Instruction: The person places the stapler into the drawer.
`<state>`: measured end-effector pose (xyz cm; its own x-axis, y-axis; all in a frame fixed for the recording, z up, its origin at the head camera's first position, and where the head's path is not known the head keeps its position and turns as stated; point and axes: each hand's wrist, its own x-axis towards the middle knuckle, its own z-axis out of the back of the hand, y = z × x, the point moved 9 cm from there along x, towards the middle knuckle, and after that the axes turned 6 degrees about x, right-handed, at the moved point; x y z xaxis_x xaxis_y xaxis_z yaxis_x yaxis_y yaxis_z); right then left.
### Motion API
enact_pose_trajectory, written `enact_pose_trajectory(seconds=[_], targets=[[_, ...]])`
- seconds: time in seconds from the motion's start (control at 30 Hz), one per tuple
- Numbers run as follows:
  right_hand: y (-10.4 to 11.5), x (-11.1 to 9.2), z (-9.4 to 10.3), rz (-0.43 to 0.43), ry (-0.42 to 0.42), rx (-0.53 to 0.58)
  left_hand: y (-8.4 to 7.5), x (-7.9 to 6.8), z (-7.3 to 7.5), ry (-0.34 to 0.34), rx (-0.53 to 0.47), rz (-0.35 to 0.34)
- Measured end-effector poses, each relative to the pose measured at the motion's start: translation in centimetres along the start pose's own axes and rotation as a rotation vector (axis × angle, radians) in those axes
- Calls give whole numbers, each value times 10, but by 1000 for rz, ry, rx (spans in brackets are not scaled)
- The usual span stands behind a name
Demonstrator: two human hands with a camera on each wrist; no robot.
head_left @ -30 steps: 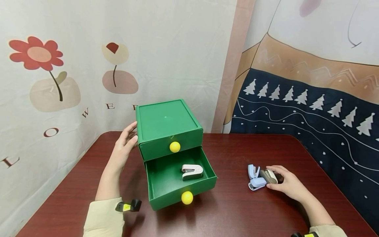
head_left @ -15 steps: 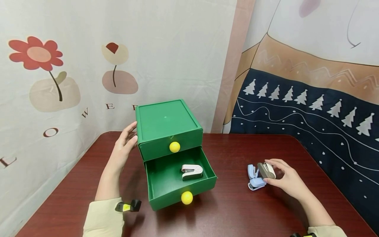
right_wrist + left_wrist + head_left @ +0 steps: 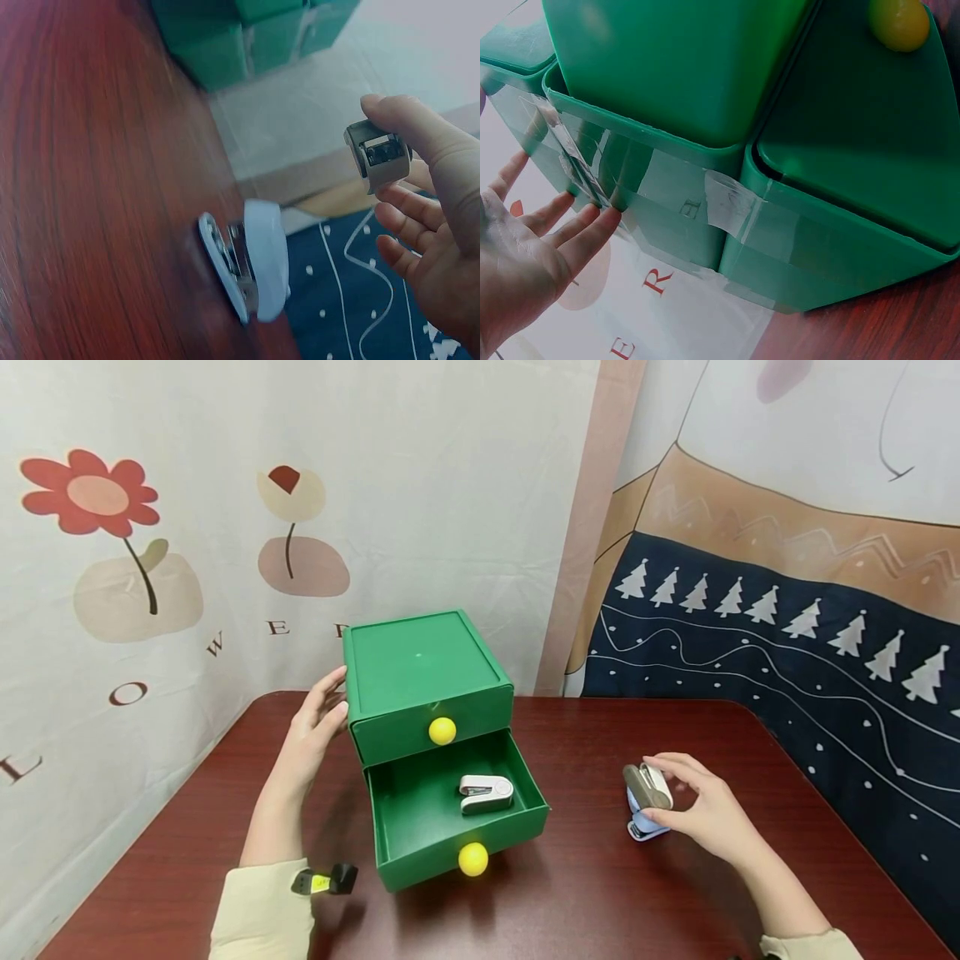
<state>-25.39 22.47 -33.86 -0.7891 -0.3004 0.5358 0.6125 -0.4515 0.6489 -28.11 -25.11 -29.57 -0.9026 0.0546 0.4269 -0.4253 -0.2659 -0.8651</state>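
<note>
My right hand (image 3: pixel 701 806) pinches a small grey-brown and white stapler (image 3: pixel 379 157) between thumb and fingers, holding it above the table. Below it a light-blue stapler (image 3: pixel 264 259) lies on the wood, partly covered by the held one in the head view. To the left, a green two-drawer cabinet (image 3: pixel 423 664) has its lower drawer (image 3: pixel 416 843) pulled out. Inside that drawer sits a white and dark-grey stapler (image 3: pixel 487 795). My left hand (image 3: pixel 536 247) rests its extended fingertips against the cabinet's taped left side, holding nothing.
Yellow ball knobs mark the upper drawer (image 3: pixel 442 732) and lower drawer fronts. The reddish-brown table (image 3: pixel 585 893) reaches back to a printed curtain (image 3: pixel 450 510). A dark blue tree-patterned cloth (image 3: pixel 825 693) hangs along the right.
My right hand has lifted the grey-brown stapler from beside the blue one and carried it left, now over the blue stapler in the head view. The left hand keeps its place on the cabinet.
</note>
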Motion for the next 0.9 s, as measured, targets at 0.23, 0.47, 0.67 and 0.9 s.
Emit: enact_pose_trajectory(seconds=[0.23,0.47,0.67,0.9], targets=[[32,10,-17,-31,40,56,-1,0,0,-4,-5,2],[51,19,-32,-27,72,93,-5,0,-1,-9,-28,0],[68,26,-44,21,66,133,-3,1,-1,-9,-17,5],[87,36,-61,104,84,206,-2,0,0,-7,-7,2]])
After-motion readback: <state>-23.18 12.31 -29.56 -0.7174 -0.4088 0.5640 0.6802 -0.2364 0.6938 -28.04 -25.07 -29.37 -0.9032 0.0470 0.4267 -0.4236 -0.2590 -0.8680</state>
